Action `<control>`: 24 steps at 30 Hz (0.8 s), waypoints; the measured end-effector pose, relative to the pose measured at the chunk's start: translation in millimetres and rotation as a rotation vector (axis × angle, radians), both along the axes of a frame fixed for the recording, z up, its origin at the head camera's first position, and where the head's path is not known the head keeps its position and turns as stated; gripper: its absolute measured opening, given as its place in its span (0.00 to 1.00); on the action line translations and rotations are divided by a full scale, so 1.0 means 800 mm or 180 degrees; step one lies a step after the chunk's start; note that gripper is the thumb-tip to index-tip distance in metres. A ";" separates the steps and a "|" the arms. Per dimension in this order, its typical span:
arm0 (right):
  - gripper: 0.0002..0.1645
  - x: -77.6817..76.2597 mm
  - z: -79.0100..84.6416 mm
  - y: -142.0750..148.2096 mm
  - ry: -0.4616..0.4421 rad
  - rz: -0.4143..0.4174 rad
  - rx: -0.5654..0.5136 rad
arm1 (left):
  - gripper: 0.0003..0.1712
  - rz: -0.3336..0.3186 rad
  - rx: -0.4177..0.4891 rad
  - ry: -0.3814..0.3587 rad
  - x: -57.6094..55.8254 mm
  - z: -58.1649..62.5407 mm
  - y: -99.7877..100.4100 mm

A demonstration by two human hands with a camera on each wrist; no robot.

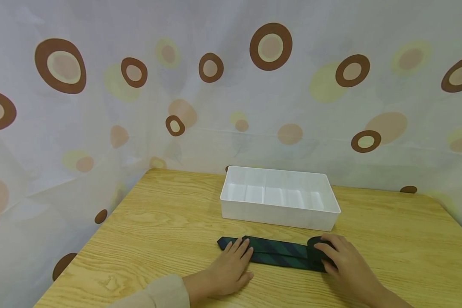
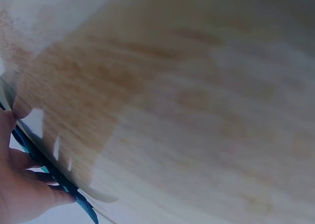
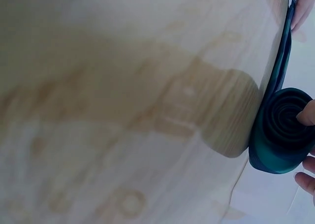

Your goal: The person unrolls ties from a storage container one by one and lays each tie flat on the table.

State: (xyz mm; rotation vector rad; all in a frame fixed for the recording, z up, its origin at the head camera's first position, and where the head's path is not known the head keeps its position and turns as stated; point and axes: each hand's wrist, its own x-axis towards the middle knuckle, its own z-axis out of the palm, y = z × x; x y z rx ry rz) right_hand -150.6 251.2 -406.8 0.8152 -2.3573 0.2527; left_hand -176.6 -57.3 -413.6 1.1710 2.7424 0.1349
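A dark green and navy striped necktie (image 1: 279, 253) lies across the table, its two ends side by side at the left and its right part wound into a roll. My left hand (image 1: 229, 268) rests flat on the tie close to its pointed ends, fingers extended. At the other end my right hand (image 1: 348, 262) grips the roll (image 1: 315, 252), with thumb and fingers bent around it. Seen from the right wrist, the roll (image 3: 283, 130) stands on its edge with its spiral layers showing, and the thumb touches its side.
Behind the tie stands a white plastic box (image 1: 281, 211) divided into several compartments. The wooden table (image 1: 158, 222) meets a patterned curtain (image 1: 231, 98) at the back and along the left side.
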 end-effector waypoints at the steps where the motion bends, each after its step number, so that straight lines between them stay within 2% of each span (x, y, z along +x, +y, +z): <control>1: 0.39 0.000 0.000 0.000 0.0002 -0.0008 0.0000 | 0.33 -0.0009 0.0005 0.0014 0.000 0.000 0.000; 8: 0.38 0.002 0.000 0.002 0.0068 -0.0035 0.0020 | 0.33 -0.0031 0.0020 0.0045 0.000 -0.001 -0.001; 18: 0.39 0.004 -0.001 0.010 -0.0056 -0.0072 0.0019 | 0.33 -0.0016 -0.0003 0.0024 0.001 0.001 -0.001; 24: 0.40 0.006 -0.003 0.011 -0.0003 -0.0115 -0.0005 | 0.33 -0.0022 0.0021 0.0028 0.000 -0.001 -0.001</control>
